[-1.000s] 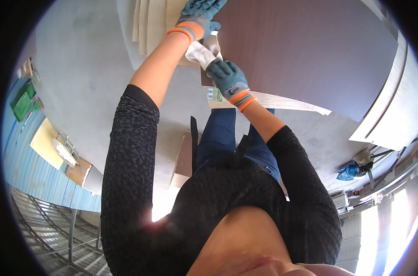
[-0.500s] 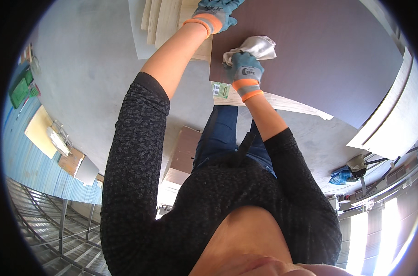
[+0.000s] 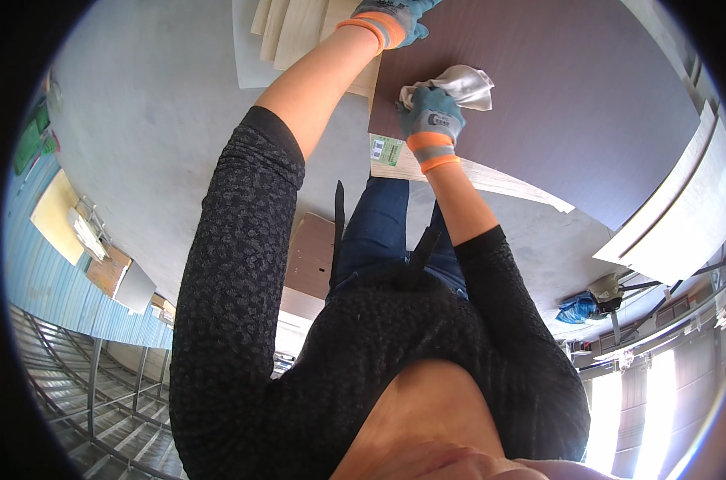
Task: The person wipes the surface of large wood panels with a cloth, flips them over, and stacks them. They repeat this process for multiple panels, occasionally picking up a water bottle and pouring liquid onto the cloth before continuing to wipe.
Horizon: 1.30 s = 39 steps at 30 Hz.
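Observation:
A large dark brown panel (image 3: 555, 104) lies in front of me, on top of a pale wood board (image 3: 491, 178) whose near edge shows under it. My right hand (image 3: 433, 116), in a blue-grey glove with an orange cuff, is closed on a crumpled whitish cloth (image 3: 468, 86) and presses it to the panel near its left end. My left hand (image 3: 399, 20), gloved alike, rests at the panel's far left edge with its thumb apart. The picture's upper edge cuts off some of its fingers. A green and white label (image 3: 386, 150) sits at the near left corner, beneath the panel.
Several pale wood boards (image 3: 295, 36) are stacked beyond the panel's left side. More light boards (image 3: 667, 224) stick out at the right. Behind me lies a brown board (image 3: 311, 252). A blue bag (image 3: 577, 307) is at the lower right, and a blue corrugated wall (image 3: 51, 276) runs along the left.
My right hand has slid the cloth slightly to the right over the panel. My left hand has also shifted a little right along the edge. A dark strap now shows beside my leg.

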Tool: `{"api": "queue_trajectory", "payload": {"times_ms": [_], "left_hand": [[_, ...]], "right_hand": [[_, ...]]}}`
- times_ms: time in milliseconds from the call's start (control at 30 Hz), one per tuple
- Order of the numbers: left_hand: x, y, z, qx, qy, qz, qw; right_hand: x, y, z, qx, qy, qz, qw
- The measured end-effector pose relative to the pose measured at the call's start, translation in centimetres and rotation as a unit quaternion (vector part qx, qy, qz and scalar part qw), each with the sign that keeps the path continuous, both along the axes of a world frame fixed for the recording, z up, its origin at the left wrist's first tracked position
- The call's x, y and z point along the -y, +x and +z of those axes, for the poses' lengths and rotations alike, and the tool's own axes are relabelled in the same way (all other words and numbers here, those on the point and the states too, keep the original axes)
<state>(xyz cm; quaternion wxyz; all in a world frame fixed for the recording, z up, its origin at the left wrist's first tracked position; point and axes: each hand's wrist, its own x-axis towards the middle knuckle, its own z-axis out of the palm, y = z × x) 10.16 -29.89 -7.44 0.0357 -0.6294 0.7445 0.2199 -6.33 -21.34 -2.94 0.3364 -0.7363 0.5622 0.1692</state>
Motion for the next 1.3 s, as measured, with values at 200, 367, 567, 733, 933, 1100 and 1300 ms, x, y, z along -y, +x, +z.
{"api": "queue_trajectory", "payload": {"times_ms": [200,367,567,733,933,1100,1300], "left_hand": [[-0.3,0.3,-0.7,-0.002,0.003,0.000,1.000],[0.0,0.0,-0.6,0.003,0.007,0.002,1.000],[-0.3,0.4,-0.8,-0.001,0.014,0.003,1.000],[0.2,-0.3,-0.3,-0.005,0.007,0.003,1.000],[-0.1,0.5,-0.6,-0.003,0.007,0.000,1.000],[-0.2,0.3,-0.4,-0.015,0.006,0.005,1.000],[-0.2,0.4,-0.7,-0.020,0.004,0.008,1.000]], "right_hand": [[0.4,0.7,0.0,-0.011,0.049,-0.018,0.999],[0.1,1.4,-0.6,-0.014,0.007,-0.025,1.000],[0.4,0.5,0.7,-0.003,0.028,-0.044,0.999],[0.2,1.6,-1.0,0.001,0.012,-0.040,0.999],[0.6,1.1,0.0,-0.030,0.052,-0.022,0.998],[0.4,1.4,-0.1,-0.018,0.027,-0.028,0.999],[0.6,1.9,0.5,-0.027,0.038,-0.048,0.998]]}}
